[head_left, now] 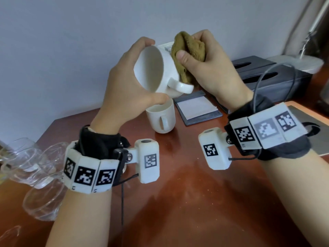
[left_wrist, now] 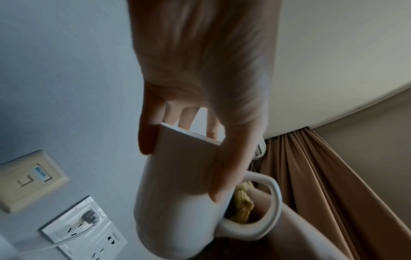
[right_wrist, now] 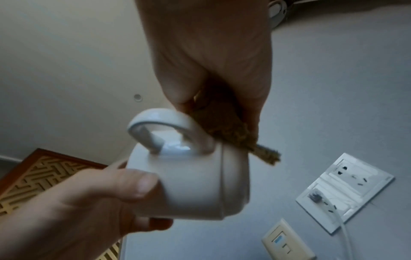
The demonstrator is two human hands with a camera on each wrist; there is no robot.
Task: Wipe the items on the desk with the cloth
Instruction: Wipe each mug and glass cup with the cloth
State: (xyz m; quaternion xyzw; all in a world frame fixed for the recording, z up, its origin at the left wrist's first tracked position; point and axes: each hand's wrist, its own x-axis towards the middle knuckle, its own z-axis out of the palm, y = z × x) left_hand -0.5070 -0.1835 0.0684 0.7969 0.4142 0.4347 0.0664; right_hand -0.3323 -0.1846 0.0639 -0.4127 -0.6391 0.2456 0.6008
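The left hand (head_left: 124, 82) grips a white mug (head_left: 156, 72) tipped on its side above the desk (head_left: 195, 193), while the right hand (head_left: 213, 68) clutches the bunched brown cloth (head_left: 188, 52) and presses it to the mug's outer wall beside the handle. The step in hand looks like wiping this mug's outside. Next, I judge, the mug needs turning under the cloth, then the second mug (head_left: 161, 118) standing just below it awaits.

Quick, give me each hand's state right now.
Left hand: grips the white mug, held tilted above the desk.
Right hand: grips the brown cloth, pressing it against the mug's outside.
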